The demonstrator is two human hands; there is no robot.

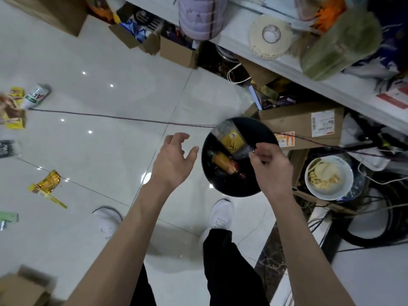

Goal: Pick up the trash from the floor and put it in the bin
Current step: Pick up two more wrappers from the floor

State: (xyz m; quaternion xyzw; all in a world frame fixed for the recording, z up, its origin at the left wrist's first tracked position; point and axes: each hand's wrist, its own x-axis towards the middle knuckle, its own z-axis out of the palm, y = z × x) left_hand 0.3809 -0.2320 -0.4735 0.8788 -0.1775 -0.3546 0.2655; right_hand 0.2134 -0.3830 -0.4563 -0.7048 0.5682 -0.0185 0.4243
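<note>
A round black bin (254, 133) stands on the white tile floor, with an orange and red wrapper (225, 165) lying inside. My right hand (271, 166) pinches the corner of a clear wrapper with a yellow label (231, 140) and holds it over the bin's mouth. To the left of the bin my left hand (174, 161) hovers with loose fingers and holds nothing. Trash lies on the floor at the left: a gold and yellow wrapper (47, 186), a white and green can (36, 97), a yellow and brown packet (13, 109), a dark packet (6, 149) and a green wrapper (8, 217).
A thin dark cord (110, 117) runs across the floor to the bin. Cardboard boxes (304, 127) and cables crowd under a white shelf (331, 85) at the right. A white bowl of food scraps (329, 177) sits beside the bin. Another box (24, 288) is at the lower left.
</note>
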